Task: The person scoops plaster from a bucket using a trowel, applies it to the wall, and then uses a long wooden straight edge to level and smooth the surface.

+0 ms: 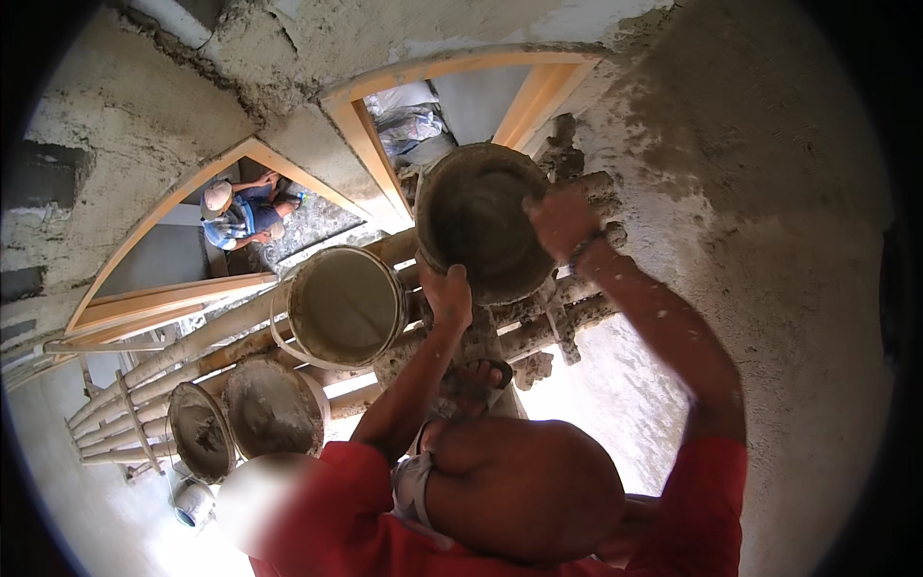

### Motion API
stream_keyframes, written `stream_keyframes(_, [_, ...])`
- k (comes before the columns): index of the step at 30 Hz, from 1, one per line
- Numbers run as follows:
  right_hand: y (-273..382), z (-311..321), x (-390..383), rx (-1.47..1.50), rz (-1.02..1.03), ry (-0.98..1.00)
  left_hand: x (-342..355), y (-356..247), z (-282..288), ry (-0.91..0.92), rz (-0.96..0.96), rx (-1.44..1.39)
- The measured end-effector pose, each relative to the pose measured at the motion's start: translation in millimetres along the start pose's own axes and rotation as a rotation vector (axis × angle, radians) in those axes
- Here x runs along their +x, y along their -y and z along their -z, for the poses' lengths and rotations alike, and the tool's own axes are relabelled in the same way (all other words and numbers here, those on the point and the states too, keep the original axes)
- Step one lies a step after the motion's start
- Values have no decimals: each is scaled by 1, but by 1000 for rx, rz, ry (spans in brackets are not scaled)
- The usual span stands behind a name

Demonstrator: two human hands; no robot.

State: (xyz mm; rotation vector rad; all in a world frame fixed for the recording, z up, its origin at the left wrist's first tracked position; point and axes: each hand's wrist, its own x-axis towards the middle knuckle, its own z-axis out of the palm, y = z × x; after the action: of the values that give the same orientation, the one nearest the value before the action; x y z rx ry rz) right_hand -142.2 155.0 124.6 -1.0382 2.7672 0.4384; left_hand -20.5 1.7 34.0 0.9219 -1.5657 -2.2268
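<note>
A round, mortar-crusted bucket stands on the plank scaffold in front of me, its inside coated with wet grey mortar. My left hand grips its near-left rim, fingers closed around the edge. My right hand is curled into a fist over the bucket's right rim; what lies inside that fist is hidden. To the left of this bucket is a pale bucket with greyish water and a handle hanging at its side. My bent bare knee and a sandaled foot are just below the mortar bucket.
Two more mortar-stained buckets stand farther left along the bamboo poles. Rough plastered wall rises on the right. Wooden-framed openings lie ahead; through one, a seated person in a cap shows below.
</note>
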Motion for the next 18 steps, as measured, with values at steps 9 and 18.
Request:
stream_keyframes(9, [22, 43, -57, 371, 122, 128, 2, 11, 14, -40, 60, 19])
stream_keyframes(18, [13, -1, -21, 188, -1, 13, 4, 5, 6, -11, 15, 45])
